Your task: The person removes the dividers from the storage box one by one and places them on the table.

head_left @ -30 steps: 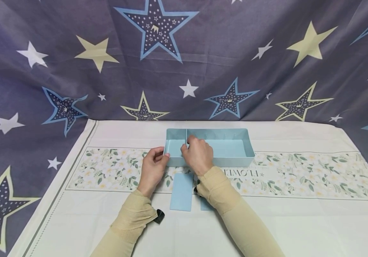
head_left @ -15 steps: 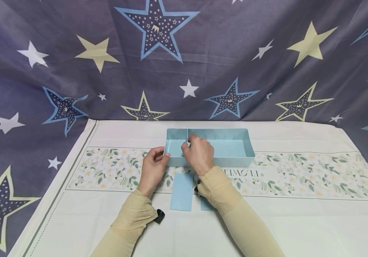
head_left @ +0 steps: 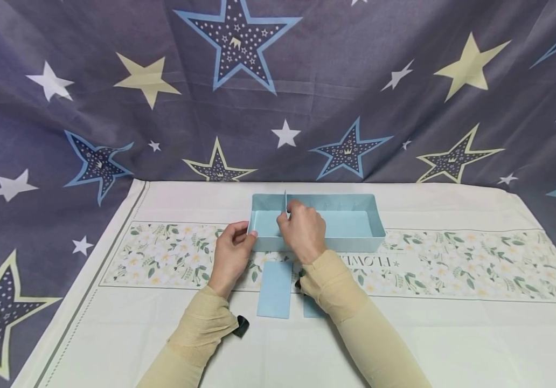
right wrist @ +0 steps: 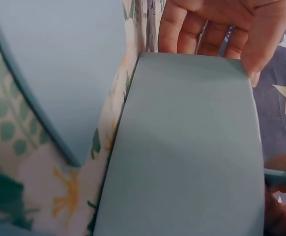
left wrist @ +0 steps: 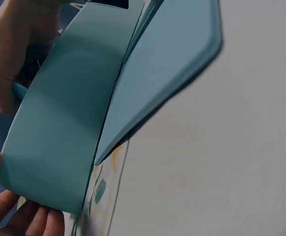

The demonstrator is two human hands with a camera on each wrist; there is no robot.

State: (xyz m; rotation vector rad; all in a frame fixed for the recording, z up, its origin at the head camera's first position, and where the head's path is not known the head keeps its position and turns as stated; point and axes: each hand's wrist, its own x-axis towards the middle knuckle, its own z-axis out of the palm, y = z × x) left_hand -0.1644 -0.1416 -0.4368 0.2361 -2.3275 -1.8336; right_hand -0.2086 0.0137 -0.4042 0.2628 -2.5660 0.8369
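Note:
A long, shallow light-blue box (head_left: pixel 348 245) lies on the tablecloth, open side up. My left hand (head_left: pixel 231 252) grips its left end, the thumb at the rim and the other fingers against the end wall. Inside the box, my right hand (head_left: pixel 302 229) pinches a thin blue divider (head_left: pixel 285 201) that stands crosswise, left of the middle. The divider's top edge pokes slightly above the back rim. In the right wrist view the divider (right wrist: pixel 277 176) shows between thumb and fingers. How its lower edge sits is hidden.
A flat blue panel (head_left: pixel 275 291) lies in front of the box, and another panel (head_left: pixel 312 309) is partly covered by my right sleeve. The white tablecloth (head_left: pixel 452 339) has a floral band (head_left: pixel 481 264). A star-patterned curtain (head_left: pixel 278 70) hangs behind.
My right hand has shifted slightly to the right with the divider, whose top now rises a little above the back rim. The left hand and the box stay in place.

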